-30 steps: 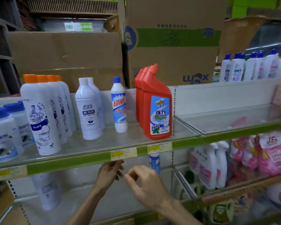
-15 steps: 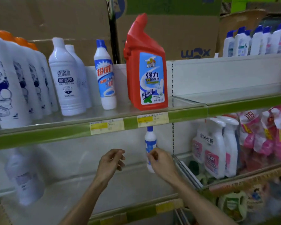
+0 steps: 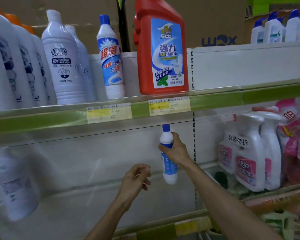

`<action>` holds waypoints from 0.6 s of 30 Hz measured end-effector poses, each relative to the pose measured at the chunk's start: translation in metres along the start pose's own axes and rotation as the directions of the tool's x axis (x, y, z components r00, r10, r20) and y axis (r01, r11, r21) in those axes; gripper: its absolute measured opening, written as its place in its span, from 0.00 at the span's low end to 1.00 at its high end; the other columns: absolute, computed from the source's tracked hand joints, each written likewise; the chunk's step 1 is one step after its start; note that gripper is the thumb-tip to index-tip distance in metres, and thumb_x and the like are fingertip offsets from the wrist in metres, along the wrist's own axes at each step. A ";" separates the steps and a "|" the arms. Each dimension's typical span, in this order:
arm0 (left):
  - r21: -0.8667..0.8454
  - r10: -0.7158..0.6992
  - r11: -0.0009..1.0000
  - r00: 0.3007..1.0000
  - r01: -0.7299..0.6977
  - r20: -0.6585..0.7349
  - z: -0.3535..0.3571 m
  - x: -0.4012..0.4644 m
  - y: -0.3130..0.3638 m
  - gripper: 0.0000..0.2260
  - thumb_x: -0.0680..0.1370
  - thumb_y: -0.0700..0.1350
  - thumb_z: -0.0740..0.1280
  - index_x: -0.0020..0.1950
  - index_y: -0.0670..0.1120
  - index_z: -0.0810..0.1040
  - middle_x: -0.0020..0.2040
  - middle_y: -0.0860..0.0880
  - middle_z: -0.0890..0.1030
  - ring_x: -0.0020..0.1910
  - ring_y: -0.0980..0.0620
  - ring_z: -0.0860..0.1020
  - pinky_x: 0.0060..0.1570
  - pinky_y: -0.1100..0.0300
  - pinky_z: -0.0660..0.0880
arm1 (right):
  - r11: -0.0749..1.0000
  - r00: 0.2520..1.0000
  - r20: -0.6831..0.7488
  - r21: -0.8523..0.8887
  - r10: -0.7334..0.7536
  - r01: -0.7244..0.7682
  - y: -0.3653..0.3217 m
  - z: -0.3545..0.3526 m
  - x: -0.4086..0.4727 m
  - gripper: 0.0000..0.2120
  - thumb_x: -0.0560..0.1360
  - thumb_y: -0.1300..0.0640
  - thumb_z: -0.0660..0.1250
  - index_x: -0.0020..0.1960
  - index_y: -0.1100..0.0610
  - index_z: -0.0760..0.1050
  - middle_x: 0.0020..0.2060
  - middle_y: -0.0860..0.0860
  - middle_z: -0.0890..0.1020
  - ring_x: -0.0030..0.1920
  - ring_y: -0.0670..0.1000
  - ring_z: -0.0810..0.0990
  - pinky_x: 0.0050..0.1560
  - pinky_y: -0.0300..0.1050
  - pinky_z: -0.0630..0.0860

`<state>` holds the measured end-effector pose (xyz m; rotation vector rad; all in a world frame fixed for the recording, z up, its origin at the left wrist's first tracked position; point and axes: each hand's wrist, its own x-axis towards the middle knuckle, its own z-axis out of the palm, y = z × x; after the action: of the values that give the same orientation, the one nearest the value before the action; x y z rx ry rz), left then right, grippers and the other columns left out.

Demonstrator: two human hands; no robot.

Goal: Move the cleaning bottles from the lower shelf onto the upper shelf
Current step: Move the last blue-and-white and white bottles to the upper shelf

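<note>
My right hand (image 3: 176, 152) grips a slim white bottle with a blue cap and blue label (image 3: 169, 168) around its upper body, under the upper shelf (image 3: 42, 118). The bottle hangs upright, its base a little above the lower shelf (image 3: 76, 210). My left hand (image 3: 135, 181) hovers to the left of it, fingers loosely curled, holding nothing. A second white bottle (image 3: 14, 186) stands blurred at the left of the lower shelf. On the upper shelf stand a matching blue-capped bottle (image 3: 111, 61), a red bottle (image 3: 161, 51) and white bottles (image 3: 66, 66).
White spray bottles with pink labels (image 3: 248, 153) and pink refill bags (image 3: 294, 135) fill the lower shelf's right section. The upper shelf's right section (image 3: 267, 87) is bare. Cardboard boxes (image 3: 215, 23) stand behind. More white bottles (image 3: 275, 28) sit far right.
The view has moved closer and lower. My right hand closed round the slim blue-capped bottle and raised it off the lower shelf. My left hand stayed beside it.
</note>
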<state>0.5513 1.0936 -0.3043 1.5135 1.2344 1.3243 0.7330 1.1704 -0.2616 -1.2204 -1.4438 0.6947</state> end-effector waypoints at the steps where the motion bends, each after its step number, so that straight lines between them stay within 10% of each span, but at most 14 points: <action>1: -0.002 -0.002 1.000 1.000 0.002 0.024 0.003 -0.001 -0.001 0.05 0.80 0.44 0.67 0.55 0.46 0.79 0.49 0.41 0.81 0.38 0.50 0.81 0.38 0.56 0.79 | 1.000 1.000 -0.008 0.010 -0.012 0.012 0.000 0.000 -0.001 0.26 0.75 0.55 0.74 0.69 0.53 0.66 0.57 0.55 0.79 0.48 0.52 0.79 0.43 0.42 0.76; 9: 0.131 -0.048 0.991 0.993 0.033 0.110 0.023 -0.012 -0.001 0.26 0.76 0.58 0.68 0.71 0.54 0.66 0.64 0.53 0.73 0.57 0.56 0.76 0.42 0.66 0.73 | 0.985 0.988 -0.138 0.142 -0.074 0.094 -0.006 -0.007 -0.029 0.25 0.69 0.51 0.79 0.62 0.51 0.72 0.47 0.45 0.81 0.42 0.42 0.82 0.35 0.31 0.75; 18: 0.018 0.152 0.988 0.980 -0.156 0.132 0.031 -0.039 0.006 0.21 0.74 0.55 0.72 0.63 0.49 0.74 0.53 0.51 0.82 0.44 0.62 0.82 0.38 0.70 0.76 | 0.922 0.989 -0.149 0.380 -0.022 0.078 -0.036 -0.016 -0.061 0.27 0.70 0.48 0.77 0.61 0.56 0.69 0.48 0.52 0.82 0.41 0.47 0.84 0.39 0.40 0.81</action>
<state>0.5832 1.0555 -0.3132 1.7161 1.0757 1.2883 0.7314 1.0994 -0.2465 -0.9034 -1.1486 0.7964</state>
